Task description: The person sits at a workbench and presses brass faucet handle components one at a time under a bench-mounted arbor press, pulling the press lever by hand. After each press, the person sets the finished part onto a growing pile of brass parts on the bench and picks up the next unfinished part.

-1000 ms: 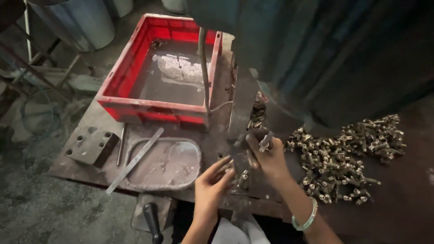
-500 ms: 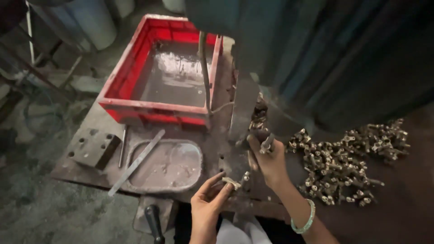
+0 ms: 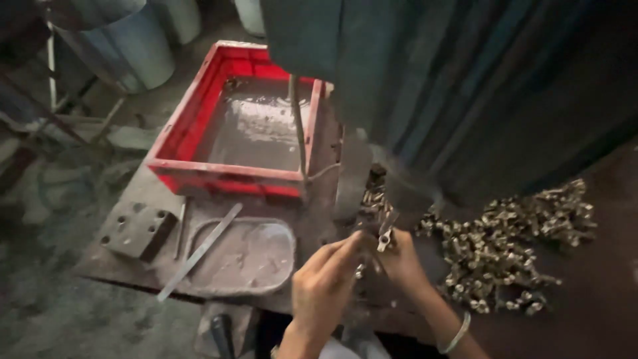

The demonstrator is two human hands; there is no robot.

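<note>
Left hand: the left hand has moved up and to the right since half a second ago; its fingertips now meet the right hand at the machine, where before it hung lower with the fingers spread. The fingers are drawn narrow, pinched together; what they grip, if anything, I cannot tell.
Right hand: the right hand stays at the same spot under the machine, fingers closed on a small metal part, which stands up just above them. A bangle sits on its wrist.
Metal part: held at the foot of the dark machine, between the two hands, about where it was before.
Pile of parts: a heap of small brass-coloured parts lies just right of the right hand, unchanged.
Tray: a shallow grey tray lies left of the left hand, with a flat metal strip across its edge.
Crate: a red crate sits behind the tray, unmoved.
Block: a drilled metal block rests at the far left.
</note>
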